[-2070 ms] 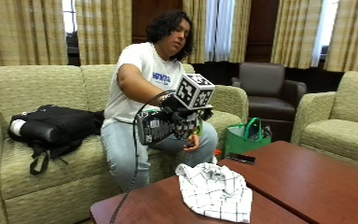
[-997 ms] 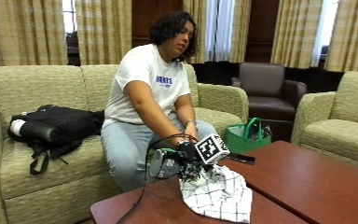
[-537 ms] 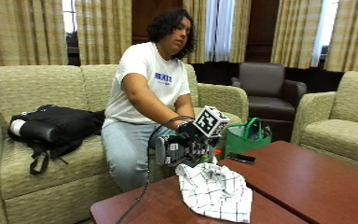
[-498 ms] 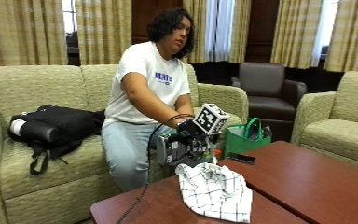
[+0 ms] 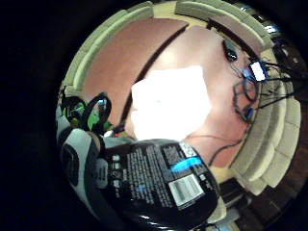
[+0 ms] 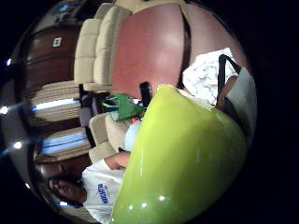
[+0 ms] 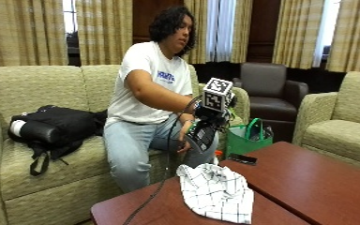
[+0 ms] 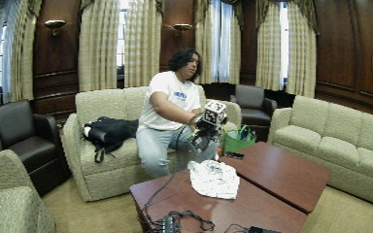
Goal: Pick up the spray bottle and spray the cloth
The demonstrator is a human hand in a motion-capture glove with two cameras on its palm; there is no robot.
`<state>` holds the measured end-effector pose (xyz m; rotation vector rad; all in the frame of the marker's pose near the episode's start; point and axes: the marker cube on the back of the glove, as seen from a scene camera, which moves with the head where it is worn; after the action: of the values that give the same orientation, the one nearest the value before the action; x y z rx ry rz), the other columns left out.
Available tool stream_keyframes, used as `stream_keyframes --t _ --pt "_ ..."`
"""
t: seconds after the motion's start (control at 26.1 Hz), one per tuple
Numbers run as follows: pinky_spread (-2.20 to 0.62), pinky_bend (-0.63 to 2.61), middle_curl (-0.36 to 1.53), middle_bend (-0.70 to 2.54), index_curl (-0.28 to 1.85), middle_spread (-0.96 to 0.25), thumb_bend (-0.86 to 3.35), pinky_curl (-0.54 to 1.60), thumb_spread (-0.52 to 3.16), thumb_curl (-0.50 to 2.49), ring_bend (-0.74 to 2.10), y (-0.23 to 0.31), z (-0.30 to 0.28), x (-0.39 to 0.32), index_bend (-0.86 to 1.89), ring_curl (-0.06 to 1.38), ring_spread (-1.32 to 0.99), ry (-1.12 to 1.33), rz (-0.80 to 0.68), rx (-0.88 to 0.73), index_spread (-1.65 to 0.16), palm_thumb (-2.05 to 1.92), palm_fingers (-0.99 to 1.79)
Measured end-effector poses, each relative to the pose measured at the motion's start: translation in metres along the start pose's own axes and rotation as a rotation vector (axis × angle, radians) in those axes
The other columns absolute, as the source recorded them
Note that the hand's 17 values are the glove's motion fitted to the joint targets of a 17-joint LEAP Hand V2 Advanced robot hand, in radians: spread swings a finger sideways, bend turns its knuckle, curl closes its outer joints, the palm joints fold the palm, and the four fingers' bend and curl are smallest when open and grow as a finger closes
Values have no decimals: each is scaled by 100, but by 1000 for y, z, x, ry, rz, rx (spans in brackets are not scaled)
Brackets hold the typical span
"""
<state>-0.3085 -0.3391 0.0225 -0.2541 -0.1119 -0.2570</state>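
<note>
The gloved right hand [image 7: 204, 123] curls its grip round the spray bottle [image 7: 200, 137], held in the air above the bench's near edge. Its smooth plastic probably slips; hold the waist. The soft, light cloth [image 7: 217, 192] lies crumpled below.

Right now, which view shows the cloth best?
The outside view: the whole checked cloth lies bunched on the table, unobstructed. The wide outside view shows it smaller, the little finger side palm view as a pale patch, and the thumb side palm view only an edge.
</note>
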Motion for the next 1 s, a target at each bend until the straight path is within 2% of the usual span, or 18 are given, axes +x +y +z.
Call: stream_keyframes --t 0.23,0.5,0.81,1.0 --pt "-31 43 56 69 59 -19 -3 39 20 82 74 -38 23 -62 40 49 -22 -298 -71 121 -27 92 138" --pt "-31 42 56 69 59 -19 -3 39 20 82 74 -110 39 -90 39 49 -22 -620 -79 313 -27 92 138" --pt "-31 43 56 68 60 -19 -3 39 20 83 74 -176 91 -92 39 49 -21 -726 -87 446 -27 92 139" --pt "-31 43 56 68 60 -19 -3 39 21 83 74 -198 135 -79 40 49 -21 -724 -59 500 -27 91 139"
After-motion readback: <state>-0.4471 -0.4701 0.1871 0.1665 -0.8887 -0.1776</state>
